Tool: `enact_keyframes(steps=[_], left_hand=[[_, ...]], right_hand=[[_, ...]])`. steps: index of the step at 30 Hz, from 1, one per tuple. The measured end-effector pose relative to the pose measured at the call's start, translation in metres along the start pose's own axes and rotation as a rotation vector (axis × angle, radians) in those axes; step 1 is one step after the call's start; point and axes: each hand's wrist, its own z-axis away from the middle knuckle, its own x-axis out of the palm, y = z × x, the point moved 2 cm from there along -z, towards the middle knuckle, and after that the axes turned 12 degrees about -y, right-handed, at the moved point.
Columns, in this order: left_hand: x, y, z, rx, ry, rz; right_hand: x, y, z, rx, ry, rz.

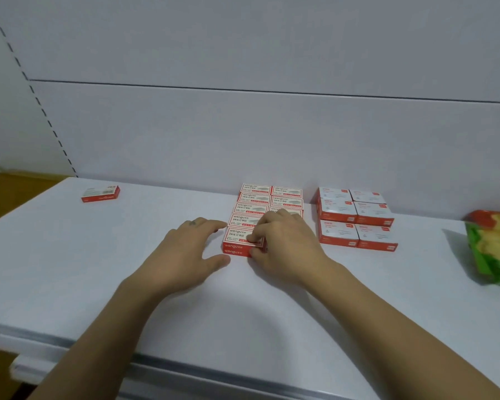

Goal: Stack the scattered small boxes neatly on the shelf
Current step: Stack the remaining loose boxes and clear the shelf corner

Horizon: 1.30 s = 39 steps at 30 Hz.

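Several small red-and-white staple boxes stand in a tidy two-column block point(257, 206) on the white shelf point(98, 269), against the back wall. My right hand point(283, 241) grips the front box point(238, 239) of that block, fingers curled over its top and thumb at its front face. My left hand point(189, 249) lies flat beside the block's left edge, fingers straight, index tip near the boxes and thumb by the front corner. One loose box point(101, 193) lies apart at the far left of the shelf.
A second tidy group of red-and-white boxes point(355, 217) stands to the right. A green and yellow plastic packet point(494, 249) lies at the right edge. The shelf's front lip point(185, 368) runs below my forearms.
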Motion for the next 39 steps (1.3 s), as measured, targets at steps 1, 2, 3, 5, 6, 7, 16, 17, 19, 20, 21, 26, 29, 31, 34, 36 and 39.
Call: enact_keyframes(steps=[1,2,3,5,6,7,16,17,19,20,21,26,29,31,34,36,39], left_hand=[[-0.001,-0.001,0.001,-0.001,0.004,-0.010],[-0.002,-0.002,0.003,-0.005,0.007,-0.021],[-0.004,-0.003,0.005,-0.010,0.009,-0.033],[-0.010,-0.006,0.009,-0.015,0.017,-0.054],[-0.014,-0.008,0.011,-0.008,0.022,-0.061],[-0.019,-0.011,0.012,0.003,0.027,-0.066],[-0.061,-0.065,0.029,-0.041,0.116,-0.147],[-0.066,-0.077,0.033,-0.072,0.120,-0.144],[-0.075,-0.100,0.040,-0.135,0.123,-0.145],[-0.080,-0.111,0.043,-0.164,0.125,-0.152],[-0.083,-0.122,0.047,-0.192,0.127,-0.158],[-0.102,-0.169,0.070,-0.315,0.162,-0.154],[-0.113,-0.190,0.080,-0.342,0.179,-0.127],[-0.120,-0.201,0.085,-0.343,0.201,-0.108],[-0.128,-0.215,0.092,-0.348,0.224,-0.089],[-0.132,-0.224,0.095,-0.345,0.228,-0.076],[-0.138,-0.236,0.099,-0.340,0.230,-0.064]], right_hand=[[0.000,0.000,0.000,0.002,-0.008,0.002],[-0.001,-0.001,0.000,0.003,-0.020,0.006],[-0.003,-0.001,-0.001,0.003,-0.037,0.010],[-0.008,-0.001,-0.002,-0.001,-0.078,0.030],[-0.011,-0.002,-0.005,-0.005,-0.093,0.036],[-0.014,-0.004,-0.007,-0.011,-0.099,0.030],[-0.015,-0.062,-0.063,-0.102,-0.143,0.014],[-0.013,-0.070,-0.072,-0.107,-0.166,0.024],[-0.007,-0.088,-0.089,-0.117,-0.202,0.022],[-0.003,-0.098,-0.098,-0.121,-0.219,0.018],[0.001,-0.107,-0.107,-0.126,-0.236,0.020],[0.020,-0.151,-0.152,-0.148,-0.302,0.053],[0.028,-0.176,-0.179,-0.152,-0.334,0.073],[0.033,-0.189,-0.197,-0.135,-0.361,0.049],[0.043,-0.203,-0.223,-0.104,-0.380,0.012],[0.049,-0.211,-0.240,-0.083,-0.380,0.014],[0.059,-0.222,-0.261,-0.051,-0.372,0.005]])
